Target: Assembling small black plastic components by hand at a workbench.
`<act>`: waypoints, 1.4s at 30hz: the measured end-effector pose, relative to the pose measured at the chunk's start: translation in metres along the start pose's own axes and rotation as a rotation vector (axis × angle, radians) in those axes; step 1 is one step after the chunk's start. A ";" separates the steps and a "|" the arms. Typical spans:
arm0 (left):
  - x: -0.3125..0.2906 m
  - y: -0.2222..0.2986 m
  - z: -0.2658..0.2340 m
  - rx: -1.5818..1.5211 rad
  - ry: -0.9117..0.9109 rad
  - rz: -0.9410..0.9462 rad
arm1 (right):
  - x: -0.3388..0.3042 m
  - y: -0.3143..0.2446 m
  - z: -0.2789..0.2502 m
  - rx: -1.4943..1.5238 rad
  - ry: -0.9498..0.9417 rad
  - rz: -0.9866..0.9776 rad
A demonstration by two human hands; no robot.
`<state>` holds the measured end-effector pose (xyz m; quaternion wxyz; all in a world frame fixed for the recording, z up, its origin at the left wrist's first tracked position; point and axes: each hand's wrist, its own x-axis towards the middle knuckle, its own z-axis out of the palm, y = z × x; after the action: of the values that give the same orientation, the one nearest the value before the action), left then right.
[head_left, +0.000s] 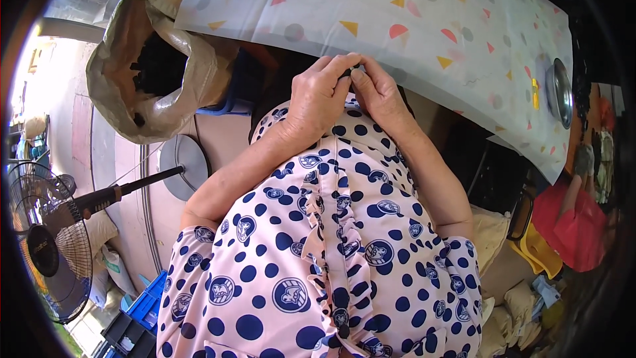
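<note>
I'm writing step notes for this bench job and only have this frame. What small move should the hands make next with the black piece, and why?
Probably keep pressing the small black part together. The left hand and right hand pinch it between their fingertips, close to the body at the edge of the patterned tablecloth. It is mostly hidden, so I cannot tell whether it is seated; setting it down seems premature.

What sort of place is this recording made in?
Probably a small home or backyard workshop for piecework. A table under a patterned cloth, an open sack of dark parts, and a standing fan suggest it. Both hands pinch a small dark piece.
</note>
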<state>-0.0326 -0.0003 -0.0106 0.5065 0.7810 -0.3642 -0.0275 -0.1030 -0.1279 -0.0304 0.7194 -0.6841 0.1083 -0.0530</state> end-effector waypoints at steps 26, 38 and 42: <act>-0.001 -0.020 -0.027 -1.240 -0.204 -0.599 | 0.002 -0.016 -0.009 0.206 -0.015 0.017; 0.000 0.000 -0.016 -0.557 -0.427 -0.329 | 0.000 -0.004 -0.021 0.275 -0.073 0.157; 0.002 0.000 -0.014 -0.446 -0.441 -0.334 | -0.006 -0.003 -0.014 0.219 -0.016 0.117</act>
<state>-0.0249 0.0094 -0.0030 0.5624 0.6753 -0.3172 -0.3565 -0.1116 -0.1401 -0.0271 0.7925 -0.5943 0.1357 -0.0171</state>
